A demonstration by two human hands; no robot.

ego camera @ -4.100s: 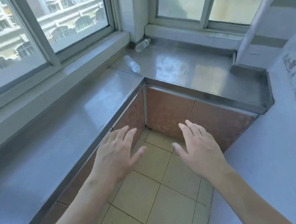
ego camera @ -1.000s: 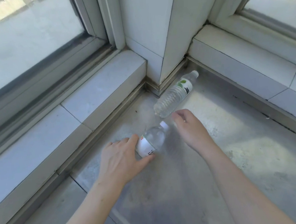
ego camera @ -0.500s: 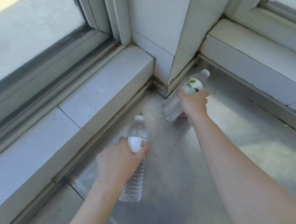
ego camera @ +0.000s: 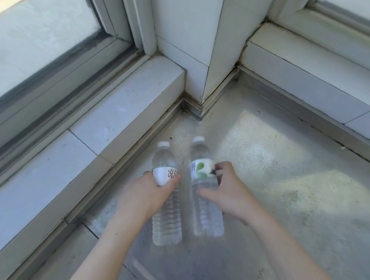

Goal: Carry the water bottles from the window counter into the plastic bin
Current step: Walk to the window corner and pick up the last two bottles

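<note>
Left hand (ego camera: 147, 194) and right hand (ego camera: 228, 188) each clamp a clear plastic water bottle, white-labelled (ego camera: 165, 194) and leaf-labelled (ego camera: 204, 190), at the label for carrying, above the grey steel counter (ego camera: 298, 196) near its window corner.

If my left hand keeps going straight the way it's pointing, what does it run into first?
Probably the tiled window ledge. The left hand, holding the white-label bottle, points up and away toward the corner; nothing else seems to lie between, though depth is hard to judge.

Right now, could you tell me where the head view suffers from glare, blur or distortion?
Head view: sunlight washes out a patch of the counter; the bottle with the green leaf label in the right hand is motion-smeared; window frames bow from the wide-angle lens.
</note>
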